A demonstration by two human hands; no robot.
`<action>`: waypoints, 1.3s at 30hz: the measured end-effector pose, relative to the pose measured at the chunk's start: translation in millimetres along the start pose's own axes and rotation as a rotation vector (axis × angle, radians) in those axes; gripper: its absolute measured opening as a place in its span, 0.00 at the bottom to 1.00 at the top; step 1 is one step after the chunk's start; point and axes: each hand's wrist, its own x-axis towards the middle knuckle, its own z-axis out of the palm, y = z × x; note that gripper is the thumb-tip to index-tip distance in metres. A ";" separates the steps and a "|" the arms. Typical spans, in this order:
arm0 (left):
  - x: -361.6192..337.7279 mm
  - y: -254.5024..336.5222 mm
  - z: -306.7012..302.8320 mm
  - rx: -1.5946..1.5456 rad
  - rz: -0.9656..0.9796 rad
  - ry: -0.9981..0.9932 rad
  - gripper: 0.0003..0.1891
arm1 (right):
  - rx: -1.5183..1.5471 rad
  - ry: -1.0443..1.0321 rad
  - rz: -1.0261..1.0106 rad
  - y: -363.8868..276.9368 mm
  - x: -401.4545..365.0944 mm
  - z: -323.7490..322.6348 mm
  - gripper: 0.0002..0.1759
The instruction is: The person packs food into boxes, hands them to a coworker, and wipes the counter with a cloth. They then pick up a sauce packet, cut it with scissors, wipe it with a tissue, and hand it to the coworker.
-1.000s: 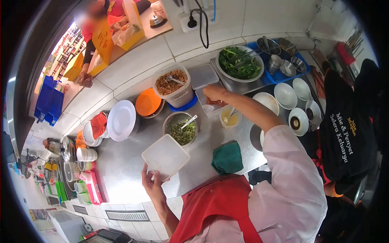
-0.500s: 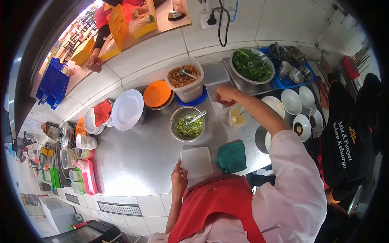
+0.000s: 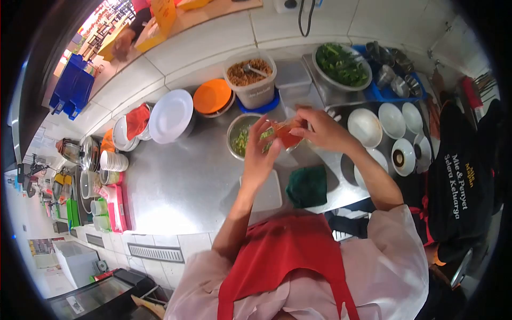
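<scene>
A small clear plastic packet of red sauce (image 3: 288, 137) is pinched in my right hand (image 3: 319, 129) above the steel counter. My left hand (image 3: 260, 156) is raised just left of the packet with its fingers spread; whether a fingertip touches the plastic is hard to tell. Partly hidden behind that hand is a metal bowl (image 3: 233, 140) of chopped greens. Below my hands lies a translucent white container (image 3: 268, 193), and to its right a folded green cloth (image 3: 308, 186).
At the back stand a tub of brown crumbly food (image 3: 256, 96), an orange plate (image 3: 212, 96) and a bowl of leafy greens (image 3: 343, 68). Several white bowls (image 3: 365, 128) sit on the right. White plates (image 3: 169, 117) are stacked left. Another person's hand (image 3: 124, 44) shows at the hatch.
My right hand has come back from the clear container at the rear with the red packet. My left hand has left the white container and risen towards the packet. The camera view has shifted.
</scene>
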 end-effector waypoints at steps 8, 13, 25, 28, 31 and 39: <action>-34.8 -19.8 3.6 -0.139 -0.175 -0.146 0.04 | 1.304 0.506 0.518 -36.1 -79.9 84.7 0.12; -47.1 -17.6 0.9 -0.060 -0.141 -0.103 0.04 | 1.514 0.532 0.490 -24.3 -110.7 93.7 0.14; -38.7 -99.4 -4.6 0.544 0.040 -0.151 0.10 | -0.550 0.350 0.376 61.4 -183.4 176.2 0.22; -31.6 -143.7 0.9 0.570 -0.086 -0.387 0.13 | -0.457 0.434 0.531 78.4 -188.1 168.4 0.20; -36.0 -186.4 2.1 1.153 0.238 -0.351 0.15 | -0.396 0.610 0.581 76.8 -178.5 161.1 0.19; -32.9 -195.9 0.6 1.169 0.213 -0.392 0.11 | -0.719 0.219 0.431 85.7 -171.5 170.3 0.23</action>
